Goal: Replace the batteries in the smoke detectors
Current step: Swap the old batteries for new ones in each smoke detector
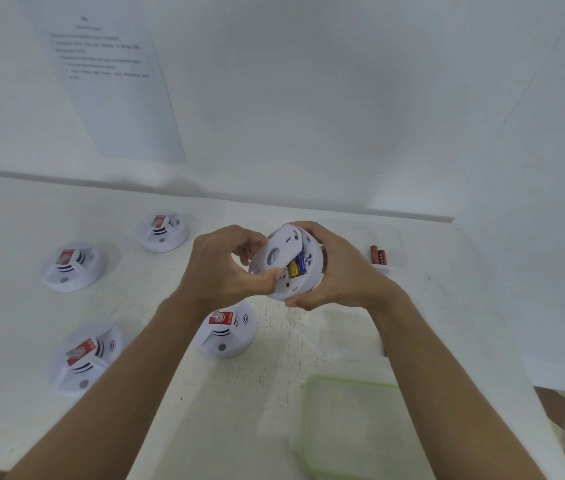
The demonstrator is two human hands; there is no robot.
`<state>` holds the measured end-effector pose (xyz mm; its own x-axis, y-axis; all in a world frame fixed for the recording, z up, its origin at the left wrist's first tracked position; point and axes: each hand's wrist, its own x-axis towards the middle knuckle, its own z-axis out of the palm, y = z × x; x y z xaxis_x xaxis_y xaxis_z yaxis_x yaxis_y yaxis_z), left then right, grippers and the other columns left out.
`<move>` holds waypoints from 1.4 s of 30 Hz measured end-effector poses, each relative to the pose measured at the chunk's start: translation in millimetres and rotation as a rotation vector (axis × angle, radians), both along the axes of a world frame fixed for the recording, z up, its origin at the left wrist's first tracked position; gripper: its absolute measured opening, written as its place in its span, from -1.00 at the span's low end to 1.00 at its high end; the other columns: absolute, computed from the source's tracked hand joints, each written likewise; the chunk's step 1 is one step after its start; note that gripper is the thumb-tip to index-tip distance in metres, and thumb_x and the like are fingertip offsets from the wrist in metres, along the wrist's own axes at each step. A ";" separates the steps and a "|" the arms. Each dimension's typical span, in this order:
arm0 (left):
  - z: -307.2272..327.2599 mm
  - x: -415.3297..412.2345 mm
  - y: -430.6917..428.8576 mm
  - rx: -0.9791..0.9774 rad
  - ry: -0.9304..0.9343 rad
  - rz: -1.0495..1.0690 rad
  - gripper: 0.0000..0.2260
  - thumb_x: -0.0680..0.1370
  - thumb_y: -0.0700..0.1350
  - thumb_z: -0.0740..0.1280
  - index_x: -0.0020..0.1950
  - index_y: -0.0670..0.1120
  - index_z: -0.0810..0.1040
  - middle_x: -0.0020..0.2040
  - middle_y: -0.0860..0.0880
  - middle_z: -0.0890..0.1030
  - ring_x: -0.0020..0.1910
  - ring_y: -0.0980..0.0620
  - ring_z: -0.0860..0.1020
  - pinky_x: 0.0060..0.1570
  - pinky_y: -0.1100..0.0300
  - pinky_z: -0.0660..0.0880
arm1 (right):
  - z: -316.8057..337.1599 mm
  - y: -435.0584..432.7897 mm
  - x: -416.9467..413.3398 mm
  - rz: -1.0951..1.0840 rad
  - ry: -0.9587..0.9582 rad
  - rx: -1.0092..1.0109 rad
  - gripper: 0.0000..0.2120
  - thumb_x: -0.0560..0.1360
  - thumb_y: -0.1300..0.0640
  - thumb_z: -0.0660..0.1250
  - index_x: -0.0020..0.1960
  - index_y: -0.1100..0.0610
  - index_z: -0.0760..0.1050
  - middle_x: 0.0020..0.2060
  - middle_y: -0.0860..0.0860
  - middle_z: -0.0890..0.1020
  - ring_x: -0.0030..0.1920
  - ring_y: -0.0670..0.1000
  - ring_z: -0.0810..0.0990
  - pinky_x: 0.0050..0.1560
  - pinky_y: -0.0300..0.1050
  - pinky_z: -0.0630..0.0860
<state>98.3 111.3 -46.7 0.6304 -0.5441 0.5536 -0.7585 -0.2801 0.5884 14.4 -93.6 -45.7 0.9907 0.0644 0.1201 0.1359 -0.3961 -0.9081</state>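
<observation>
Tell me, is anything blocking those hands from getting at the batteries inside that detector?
Partly. The back cover, tilted open in the left hand, still overlaps the blue and yellow batteries inside the detector held by the right hand.

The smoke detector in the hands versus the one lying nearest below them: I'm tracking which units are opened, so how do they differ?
The held smoke detector is lifted off the table between the left hand and right hand; the nearest detector lies on the table. The held one is turned back-side up with its back plate partly open, showing a blue and yellow battery; the lying one faces up, red label showing. Both are round and white.
</observation>
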 end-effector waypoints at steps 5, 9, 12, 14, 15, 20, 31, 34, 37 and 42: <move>-4.5 10.4 8.8 0.032 0.034 0.010 -0.55 0.30 0.21 0.46 0.00 -0.10 0.65 -0.18 0.10 0.61 -0.20 0.10 0.56 -0.26 0.33 0.54 | -0.7 -2.8 -1.4 -0.019 0.011 0.032 -0.10 0.20 0.30 0.69 0.43 0.06 0.36 0.21 -0.08 0.59 0.21 -0.02 0.61 0.12 -0.16 0.60; -11.7 19.3 16.0 0.045 0.059 0.060 -0.51 0.30 0.22 0.43 0.04 -0.11 0.64 -0.15 0.07 0.62 -0.20 0.12 0.57 -0.21 0.31 0.55 | -3.2 -4.9 -2.0 -0.069 0.020 0.056 -0.11 0.22 0.33 0.68 0.43 0.05 0.35 0.22 -0.06 0.57 0.22 -0.04 0.59 0.09 -0.13 0.63; -25.1 31.9 25.5 0.040 0.167 0.161 -0.47 0.29 0.25 0.40 0.08 -0.09 0.63 -0.12 0.09 0.62 -0.13 0.16 0.60 -0.15 0.34 0.55 | -4.2 -5.6 -3.1 -0.108 0.030 0.119 -0.14 0.26 0.40 0.64 0.42 0.05 0.32 0.24 -0.06 0.55 0.21 -0.12 0.59 -0.05 -0.13 0.66; -36.2 43.3 32.6 0.156 0.241 0.235 -0.41 0.25 0.33 0.36 0.07 -0.08 0.63 -0.13 0.10 0.61 -0.13 0.19 0.59 -0.14 0.30 0.54 | -5.4 -5.8 -3.4 -0.136 0.027 0.133 -0.14 0.27 0.41 0.62 0.43 0.06 0.29 0.24 -0.09 0.52 0.19 -0.20 0.57 -0.06 -0.18 0.65; -42.2 48.5 35.7 0.237 0.256 0.261 -0.39 0.23 0.35 0.33 0.04 -0.08 0.64 -0.15 0.08 0.61 -0.15 0.15 0.60 -0.13 0.24 0.55 | -6.4 -6.0 -3.1 -0.147 0.026 0.134 -0.13 0.28 0.40 0.62 0.43 0.06 0.27 0.25 -0.10 0.51 0.20 -0.22 0.56 -0.03 -0.21 0.63; -64.4 66.1 43.4 0.506 0.242 0.282 -0.24 0.18 0.41 0.26 0.09 -0.15 0.64 -0.14 0.01 0.56 -0.16 0.02 0.54 -0.10 0.15 0.47 | -11.2 -3.4 -1.5 -0.162 0.039 0.144 -0.08 0.29 0.34 0.63 0.48 0.00 0.23 0.27 -0.11 0.50 0.29 -0.09 0.53 0.12 -0.11 0.64; -63.0 57.5 46.5 0.404 0.241 0.258 -0.57 0.51 0.11 0.34 0.35 0.01 0.54 0.26 -0.06 0.57 0.26 -0.07 0.48 0.23 -0.02 0.43 | -12.2 15.5 3.7 -0.192 0.027 0.234 -0.11 0.33 0.30 0.62 0.49 0.03 0.21 0.31 -0.07 0.49 0.31 -0.11 0.52 0.26 -0.06 0.58; -34.7 29.9 37.4 0.097 0.423 0.203 -0.81 0.54 0.03 0.25 0.05 0.14 0.64 -0.07 0.11 0.70 -0.07 0.18 0.61 -0.07 0.20 0.52 | -13.1 26.1 3.6 -0.186 0.030 0.283 -0.13 0.37 0.28 0.59 0.50 0.02 0.17 0.33 -0.08 0.45 0.34 -0.09 0.49 0.24 0.02 0.60; -16.2 3.8 26.5 -0.007 0.668 0.095 -0.75 0.67 -0.05 0.21 0.02 -0.01 0.68 -0.18 0.01 0.72 -0.20 0.07 0.66 -0.16 0.19 0.54 | -15.0 39.6 3.7 -0.180 0.024 0.302 -0.19 0.43 0.27 0.54 0.46 -0.05 0.12 0.35 -0.10 0.41 0.33 -0.16 0.47 0.19 -0.20 0.58; -11.3 -20.0 23.4 -0.155 0.864 0.070 -0.73 0.67 0.03 0.17 0.09 -0.01 0.65 -0.12 -0.05 0.72 -0.13 0.02 0.67 -0.15 0.26 0.59 | -19.6 60.8 1.7 -0.143 0.044 0.430 -0.30 0.62 0.22 0.30 0.57 -0.04 -0.06 0.47 0.02 0.29 0.37 -0.10 0.42 0.14 -0.38 0.51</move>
